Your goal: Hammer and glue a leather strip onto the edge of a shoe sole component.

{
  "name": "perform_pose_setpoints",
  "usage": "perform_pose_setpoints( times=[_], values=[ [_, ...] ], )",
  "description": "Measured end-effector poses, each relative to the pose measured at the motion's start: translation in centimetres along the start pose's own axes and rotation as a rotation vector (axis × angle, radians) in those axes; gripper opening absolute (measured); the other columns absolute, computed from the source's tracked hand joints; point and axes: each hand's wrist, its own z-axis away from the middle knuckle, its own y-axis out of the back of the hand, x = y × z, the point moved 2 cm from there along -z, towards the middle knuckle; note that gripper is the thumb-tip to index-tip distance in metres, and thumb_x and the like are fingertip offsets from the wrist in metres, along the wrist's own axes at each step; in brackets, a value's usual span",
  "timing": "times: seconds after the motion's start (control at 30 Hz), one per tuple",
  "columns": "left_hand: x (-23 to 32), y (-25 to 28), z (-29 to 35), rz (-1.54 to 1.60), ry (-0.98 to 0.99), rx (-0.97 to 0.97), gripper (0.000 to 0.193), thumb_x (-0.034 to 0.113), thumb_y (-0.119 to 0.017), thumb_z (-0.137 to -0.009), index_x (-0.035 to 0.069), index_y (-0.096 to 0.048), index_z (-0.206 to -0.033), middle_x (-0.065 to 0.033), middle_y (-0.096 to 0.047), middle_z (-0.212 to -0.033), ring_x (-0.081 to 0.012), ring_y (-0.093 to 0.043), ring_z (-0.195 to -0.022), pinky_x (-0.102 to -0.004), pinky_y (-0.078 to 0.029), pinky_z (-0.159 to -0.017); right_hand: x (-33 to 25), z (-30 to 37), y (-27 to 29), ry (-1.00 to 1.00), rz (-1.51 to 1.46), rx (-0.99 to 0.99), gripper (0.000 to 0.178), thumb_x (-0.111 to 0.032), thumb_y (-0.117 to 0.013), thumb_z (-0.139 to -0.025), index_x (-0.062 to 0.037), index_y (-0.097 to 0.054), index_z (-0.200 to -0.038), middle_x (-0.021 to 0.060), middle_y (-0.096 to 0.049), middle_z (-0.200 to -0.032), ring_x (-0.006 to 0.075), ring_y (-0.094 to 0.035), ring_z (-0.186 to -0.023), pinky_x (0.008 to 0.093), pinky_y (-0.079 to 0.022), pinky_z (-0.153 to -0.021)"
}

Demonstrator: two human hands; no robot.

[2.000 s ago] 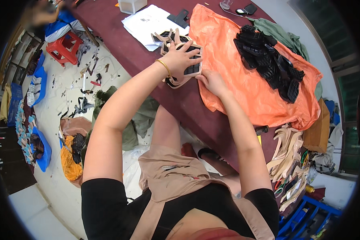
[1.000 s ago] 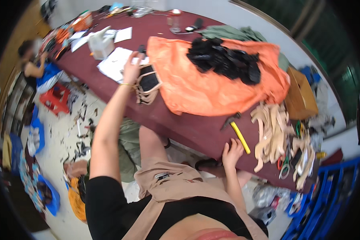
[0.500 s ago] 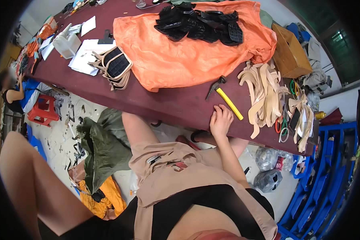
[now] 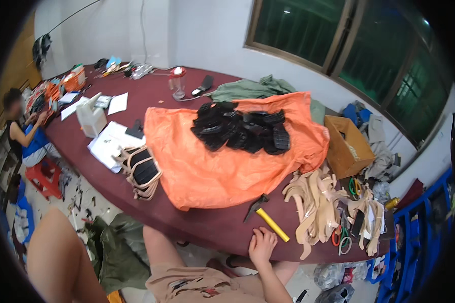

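My right hand [image 4: 263, 246] rests on the near edge of the maroon-covered table [image 4: 215, 222], its fingers laid loosely on the cloth and nothing in them. Just beyond the fingertips lies a hammer [image 4: 272, 225] with a yellow handle and dark head, apart from the hand. To its right is a heap of curved beige strips [image 4: 313, 202]. An orange sheet [image 4: 202, 179] spreads over the table middle, bearing a pile of black textured pieces [image 4: 240, 129]. My bent left arm shows large at the lower left, its hand out of the picture.
Beige-edged black pieces [image 4: 144, 171] lie on the left beside papers [image 4: 111, 144] and a white jug [image 4: 91, 120]. A wooden box [image 4: 349, 146] stands at right, with scissors [image 4: 345, 242] nearer. Another person [image 4: 23, 126] sits at the far left. Blue racks [image 4: 409, 242] stand at right.
The view has tilted up, bringing in the wall, windows and far end of the table. My right hand stays at the table edge near the hammer. My left arm is still bent.
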Motion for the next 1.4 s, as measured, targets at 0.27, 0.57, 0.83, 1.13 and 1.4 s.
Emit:
perform_pose_setpoints(
  times=[0.27,0.57,0.83,1.13,1.4],
  values=[
    [3.2,-2.7,3.2,0.333,0.130,-0.159,0.033,0.029,-0.048,-0.091,0.001,-0.053,-0.107,-0.0135,-0.057,-0.095,-0.0285,-0.057,-0.085,-0.0479,-0.046,-0.077,1.3,-3.3,-1.2,-0.044,-0.068,0.119,0.031,-0.018,-0.060,-0.080,-0.0125,-0.059,-0.111,0.0124,-0.047,-0.120,0.0304,-0.042,-0.115,0.0518,-0.026,-0.100],
    [7.7,-5.5,5.2,0.619,0.202,-0.282,0.036,0.034,-0.051,-0.090,0.001,-0.051,-0.105,-0.0141,-0.055,-0.094,-0.0324,-0.057,-0.087,-0.0534,-0.046,-0.078,6.3,-10.2,-2.8,-0.079,0.302,0.107,0.038,-0.016,-0.061,-0.080,-0.0118,-0.058,-0.118,0.0171,-0.044,-0.132,0.0365,-0.042,-0.121,0.0554,-0.029,-0.101],
    [10.7,-7.0,16.2,0.885,0.834,-1.106,0.019,0.002,-0.055,-0.085,0.000,-0.060,-0.104,-0.0146,-0.059,-0.104,-0.0234,-0.058,-0.094,-0.0298,-0.045,-0.082,18.0,-14.9,8.3,-0.600,0.408,0.323,0.034,-0.021,-0.067,-0.075,-0.0065,-0.059,-0.104,0.0143,-0.052,-0.108,0.0319,-0.048,-0.103,0.0461,-0.038,-0.085],
    [22.2,-13.5,14.9,1.358,0.481,-1.171,0.018,0.006,-0.060,-0.084,0.003,-0.063,-0.101,-0.0138,-0.062,-0.099,-0.0291,-0.061,-0.090,-0.0348,-0.050,-0.078,23.2,-18.9,7.7,-0.611,0.441,0.141,0.044,-0.020,-0.069,-0.072,-0.0120,-0.056,-0.113,0.0103,-0.049,-0.111,0.0312,-0.045,-0.106,0.0495,-0.036,-0.086],
    [37.2,-25.1,17.0,1.395,-0.198,-1.305,0.029,0.015,-0.056,-0.083,0.002,-0.056,-0.109,-0.0139,-0.055,-0.108,-0.0324,-0.053,-0.101,-0.0388,-0.043,-0.086,25.2,-22.2,6.6,-0.362,0.312,-0.033,0.026,-0.019,-0.064,-0.076,-0.0149,-0.065,-0.101,0.0093,-0.048,-0.120,0.0307,-0.039,-0.117,0.0509,-0.031,-0.095]
  ],
)
